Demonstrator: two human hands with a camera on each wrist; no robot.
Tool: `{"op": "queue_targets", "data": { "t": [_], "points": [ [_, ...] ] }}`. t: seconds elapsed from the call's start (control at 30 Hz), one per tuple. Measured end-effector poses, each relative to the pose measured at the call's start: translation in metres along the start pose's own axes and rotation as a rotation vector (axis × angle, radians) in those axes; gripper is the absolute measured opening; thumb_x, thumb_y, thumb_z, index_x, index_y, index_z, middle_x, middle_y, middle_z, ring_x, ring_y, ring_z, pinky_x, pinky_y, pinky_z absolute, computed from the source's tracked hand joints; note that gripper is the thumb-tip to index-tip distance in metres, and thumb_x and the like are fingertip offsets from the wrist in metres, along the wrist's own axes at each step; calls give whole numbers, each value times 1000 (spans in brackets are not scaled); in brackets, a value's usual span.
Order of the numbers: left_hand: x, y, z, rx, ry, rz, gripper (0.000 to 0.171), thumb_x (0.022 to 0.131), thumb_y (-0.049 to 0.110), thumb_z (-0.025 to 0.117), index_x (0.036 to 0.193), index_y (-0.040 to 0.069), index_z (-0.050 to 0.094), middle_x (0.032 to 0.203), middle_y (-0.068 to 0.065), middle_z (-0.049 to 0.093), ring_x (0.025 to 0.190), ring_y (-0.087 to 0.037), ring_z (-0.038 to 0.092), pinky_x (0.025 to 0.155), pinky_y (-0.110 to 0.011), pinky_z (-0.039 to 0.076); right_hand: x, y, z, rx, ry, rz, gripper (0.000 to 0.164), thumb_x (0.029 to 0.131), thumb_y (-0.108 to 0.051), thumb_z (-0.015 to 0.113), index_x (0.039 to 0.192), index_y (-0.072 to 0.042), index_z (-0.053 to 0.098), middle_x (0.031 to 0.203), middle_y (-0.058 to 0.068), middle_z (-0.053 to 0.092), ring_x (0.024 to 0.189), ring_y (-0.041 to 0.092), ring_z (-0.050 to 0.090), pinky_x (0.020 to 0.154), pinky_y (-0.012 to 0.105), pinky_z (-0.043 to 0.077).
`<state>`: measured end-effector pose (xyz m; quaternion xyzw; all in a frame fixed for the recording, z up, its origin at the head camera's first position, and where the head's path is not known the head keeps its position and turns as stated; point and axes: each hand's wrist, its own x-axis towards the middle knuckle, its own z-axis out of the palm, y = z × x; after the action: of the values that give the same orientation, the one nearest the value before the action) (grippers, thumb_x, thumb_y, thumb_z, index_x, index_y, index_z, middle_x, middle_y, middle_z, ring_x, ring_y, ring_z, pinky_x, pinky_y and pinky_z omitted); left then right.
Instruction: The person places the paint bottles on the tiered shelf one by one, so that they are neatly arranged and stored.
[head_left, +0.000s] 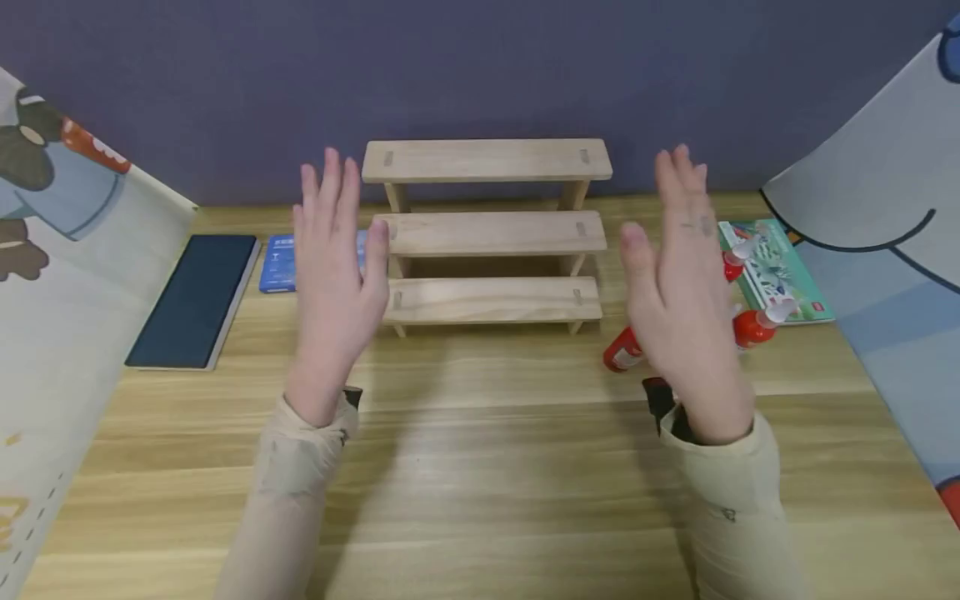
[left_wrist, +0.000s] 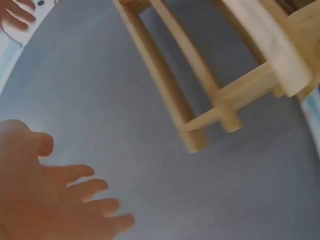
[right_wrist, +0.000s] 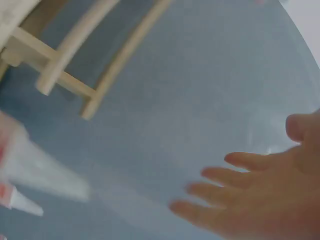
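Observation:
Both hands are raised over the table with fingers straight and nothing held. In the head view my left hand hangs left of a three-tier wooden step rack, its thumb overlapping the rack's left end. On the other side my right hand stands to the right of the rack, covering part of several red bottles with clear pointed caps. One red bottle shows beside the palm, another red bottle past the wrist. The right wrist view shows a blurred pointed cap close to the camera.
A dark blue book lies at the table's left. Partly behind the left hand is a blue box. A green picture book lies at the right, by the bottles. A dark partition rises behind the rack; printed side panels flank the table.

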<state>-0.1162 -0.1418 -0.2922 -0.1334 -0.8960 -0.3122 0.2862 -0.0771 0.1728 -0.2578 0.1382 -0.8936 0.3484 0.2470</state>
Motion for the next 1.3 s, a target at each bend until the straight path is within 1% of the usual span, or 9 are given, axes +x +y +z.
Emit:
{"op": "queue_targets", "data": {
  "t": [0.1,0.17,0.3,0.43,0.63,0.7,0.9,1.1,1.3],
  "points": [
    [2,-18,4,-204,16,-147,50,117,22,45,160,-3,44,166,-18,42,157,-28,32,134,-40,24,0,1,-17,212,57,69,59,116,-43,44,164,-9,42,167,2,43,153,17,39,128,27,30],
    [3,-31,8,-327,5,-266,45,116,18,47,156,-3,51,159,-19,51,150,-27,45,128,-38,38,-3,5,-24,284,84,72,49,116,-34,46,159,-9,51,157,5,55,142,19,51,119,24,40],
    [2,-50,20,-518,-57,-504,43,116,17,48,154,-2,53,157,-19,53,142,-28,54,120,-36,50,-16,20,-28,278,55,104,43,117,-25,44,153,-6,57,146,8,62,132,17,57,107,20,45],
    [1,-61,30,-654,-85,-629,43,115,12,48,154,-7,51,155,-22,53,134,-30,60,115,-39,54,-33,37,-30,261,-11,165,42,116,-19,45,154,-2,54,146,9,61,128,14,55,103,16,45],
    [0,-66,42,-748,-72,-676,41,113,4,50,153,-6,52,150,-22,54,108,-19,66,106,-32,60,-64,60,-26,260,-116,236,44,115,-12,51,156,2,47,149,16,56,131,6,53,107,5,44],
    [0,-65,44,-753,-58,-681,40,113,2,51,152,-6,53,148,-23,55,103,-15,67,104,-30,61,-71,65,-23,245,-164,270,47,114,-12,54,158,0,45,152,17,54,135,13,53,104,3,44],
    [-2,-64,46,-779,-52,-683,41,113,3,52,152,-7,53,146,-25,55,110,-21,67,107,-34,60,-84,72,-18,179,-241,339,59,108,-13,67,160,-3,41,155,22,52,137,46,51,98,-4,40],
    [-2,-66,47,-771,-53,-680,40,113,2,51,152,-7,52,147,-25,54,122,-31,65,106,-31,60,-88,77,-15,167,-271,344,65,104,-9,74,158,2,40,152,28,52,131,50,55,97,-5,39],
    [0,-66,45,-768,-43,-696,41,113,3,51,153,-6,52,149,-25,54,119,-27,66,108,-32,59,-87,84,-10,162,-317,398,73,102,-13,77,161,2,36,153,30,50,132,53,55,95,-4,41]
  ]
}}
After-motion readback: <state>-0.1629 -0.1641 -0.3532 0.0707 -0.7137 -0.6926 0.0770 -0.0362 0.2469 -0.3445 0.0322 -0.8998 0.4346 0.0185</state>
